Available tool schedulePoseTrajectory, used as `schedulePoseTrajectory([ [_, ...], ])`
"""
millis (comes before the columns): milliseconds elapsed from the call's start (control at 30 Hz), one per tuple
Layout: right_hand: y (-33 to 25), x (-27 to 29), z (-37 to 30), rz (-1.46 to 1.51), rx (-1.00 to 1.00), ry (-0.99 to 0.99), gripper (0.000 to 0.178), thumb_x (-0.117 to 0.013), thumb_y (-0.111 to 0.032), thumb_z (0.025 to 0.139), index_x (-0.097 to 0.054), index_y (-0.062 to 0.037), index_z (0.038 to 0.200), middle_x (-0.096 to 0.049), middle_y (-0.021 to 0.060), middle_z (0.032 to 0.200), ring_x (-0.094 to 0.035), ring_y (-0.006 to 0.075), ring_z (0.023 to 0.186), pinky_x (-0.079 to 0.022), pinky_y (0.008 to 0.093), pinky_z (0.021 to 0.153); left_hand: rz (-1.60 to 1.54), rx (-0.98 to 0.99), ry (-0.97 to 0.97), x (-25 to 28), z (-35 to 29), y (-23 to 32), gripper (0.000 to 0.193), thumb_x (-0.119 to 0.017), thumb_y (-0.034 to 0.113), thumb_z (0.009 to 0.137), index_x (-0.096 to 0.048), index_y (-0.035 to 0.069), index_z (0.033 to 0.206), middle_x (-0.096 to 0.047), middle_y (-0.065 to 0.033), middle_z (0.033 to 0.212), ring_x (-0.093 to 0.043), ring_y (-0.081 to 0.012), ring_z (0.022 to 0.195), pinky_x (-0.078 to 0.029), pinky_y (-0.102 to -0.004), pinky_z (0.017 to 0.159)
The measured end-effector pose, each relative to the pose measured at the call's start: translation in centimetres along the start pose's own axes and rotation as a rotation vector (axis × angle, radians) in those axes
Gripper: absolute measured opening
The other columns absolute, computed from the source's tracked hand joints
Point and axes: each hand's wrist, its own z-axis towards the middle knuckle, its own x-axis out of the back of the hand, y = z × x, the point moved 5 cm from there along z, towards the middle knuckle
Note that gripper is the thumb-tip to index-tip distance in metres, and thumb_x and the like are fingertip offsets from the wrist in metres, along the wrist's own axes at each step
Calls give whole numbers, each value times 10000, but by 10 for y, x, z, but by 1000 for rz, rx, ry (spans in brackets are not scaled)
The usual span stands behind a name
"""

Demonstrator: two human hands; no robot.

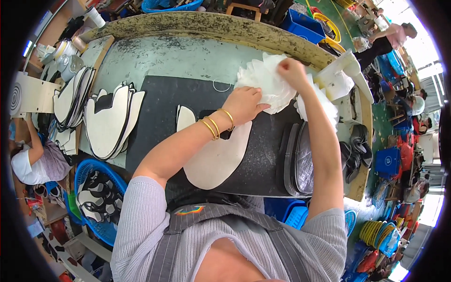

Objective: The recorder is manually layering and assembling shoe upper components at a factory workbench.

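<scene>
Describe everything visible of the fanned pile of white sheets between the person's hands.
The fanned pile of white sheets looks thin and slightly translucent, like film or paper, with curved edges overlapping unevenly into a scalloped outline. It lies loosely spread near the far right of the black mat. The left hand touches its near-left edge; the right hand, fingers curled, is over its right side. Whether they pinch a sheet is unclear.

Can't read any txt from my end. Far R, a blue crate (pixel 389 168) has a small white mark (pixel 387 160), too tiny on my cam feed to make out.
</scene>
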Motion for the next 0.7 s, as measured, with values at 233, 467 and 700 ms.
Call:
schedulePoseTrajectory([
  [233,74,152,-28,1166,-166,908,107,-571,-42,861,-609,-9,767,-607,58,792,-570,134,692,-501,270,656,13,41,-16,3,4,2,395,-539,414,879,-624,28,889,-629,-125,1071,-582,-306,978,-459,-382,810],
  [467,-147,51,-114,238,10,214,126,-633,-16,818,-630,-9,943,-640,73,824,-613,134,699,-493,247,660,-1175,256,337,80,-19,68,316,-586,189,907,-496,-8,1137,-616,-85,1058,-622,-141,921,-493,-241,697],
  [700,-225,34,-151,216,319,272,134,-661,-1,783,-616,-14,908,-591,89,835,-604,203,658,-496,281,569,-1578,580,330,114,-77,65,155,-522,125,938,-524,8,1038,-628,-70,958,-627,-120,856,-538,-278,764],
])
